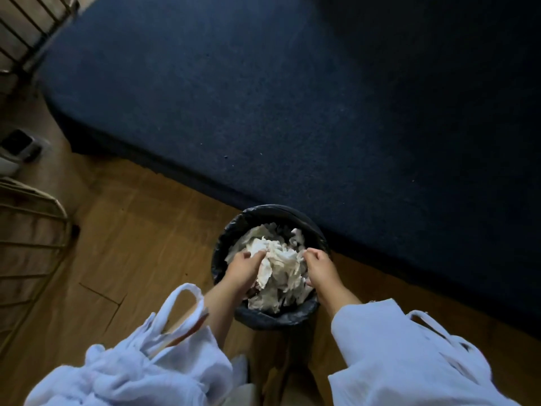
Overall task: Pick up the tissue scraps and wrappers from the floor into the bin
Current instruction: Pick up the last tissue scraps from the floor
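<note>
Bin [265, 211]: round, lined with a black bag, standing on the wooden floor [131, 244]; far rim just beside the edge of a dark blue fabric surface [292, 98], rug or mattress not discernible.

Tissue scraps [282, 266]: crumpled white wad, heaped inside the bin up to rim level and filling most of the opening. Wrappers not distinguishable among it.

Left hand [244, 268]: over the bin's left rim, fingers curled into the left side of the wad, gripping it.

Right hand [320, 268]: over the bin's right rim, fingers curled, pinching the wad's right edge.

Sleeves [380, 347]: pale, loose, both forearms bare from the cuffs to the wrists, cuffs near the bin's near rim.

Wire rack [29, 244]: at the floor's left edge, well apart from the bin.

Small white appliance [17, 150]: far left, beyond the rack, blurred.

Open room: bare floorboards between rack and bin on the left; narrower strip of floor to the bin's right, along the blue surface's edge.
</note>
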### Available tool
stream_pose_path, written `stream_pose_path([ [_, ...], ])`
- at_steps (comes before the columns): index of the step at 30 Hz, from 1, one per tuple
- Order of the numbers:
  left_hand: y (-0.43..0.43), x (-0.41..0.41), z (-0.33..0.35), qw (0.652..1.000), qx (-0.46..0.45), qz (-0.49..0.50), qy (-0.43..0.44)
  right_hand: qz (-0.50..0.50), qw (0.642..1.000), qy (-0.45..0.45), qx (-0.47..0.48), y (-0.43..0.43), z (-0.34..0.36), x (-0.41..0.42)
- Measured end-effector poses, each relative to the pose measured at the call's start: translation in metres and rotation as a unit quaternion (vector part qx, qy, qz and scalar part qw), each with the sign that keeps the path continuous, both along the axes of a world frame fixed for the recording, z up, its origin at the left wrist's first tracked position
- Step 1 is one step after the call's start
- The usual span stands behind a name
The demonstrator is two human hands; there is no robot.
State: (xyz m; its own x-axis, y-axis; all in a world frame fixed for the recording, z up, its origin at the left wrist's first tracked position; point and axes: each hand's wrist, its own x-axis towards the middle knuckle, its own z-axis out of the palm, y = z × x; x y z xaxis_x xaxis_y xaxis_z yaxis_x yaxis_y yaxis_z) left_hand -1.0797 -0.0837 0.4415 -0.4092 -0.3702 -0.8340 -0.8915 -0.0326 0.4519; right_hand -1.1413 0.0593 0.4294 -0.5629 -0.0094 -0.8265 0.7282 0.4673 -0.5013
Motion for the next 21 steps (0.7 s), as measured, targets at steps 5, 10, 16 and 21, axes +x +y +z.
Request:
stream_pose_path([
  [5, 0.009, 0.012, 0.078, 0.989, -0.049, -0.125, 0.061, 0.019, 0.998, 0.063, -0.002, 0.010, 0.071, 0.023],
  [10, 0.039, 0.039, 0.171, 0.959, -0.083, -0.236, 0.133, -0.009, 0.989, 0.148, -0.023, 0.042, 0.169, 0.069],
  [16, 0.108, 0.099, 0.247, 0.908, -0.064, -0.361, 0.201, -0.099, 0.971, 0.217, -0.024, 0.116, 0.258, 0.173],
  [21, 0.186, 0.154, 0.285, 0.798, -0.063, -0.559, 0.218, -0.170, 0.962, 0.215, 0.018, 0.200, 0.275, 0.277],
])
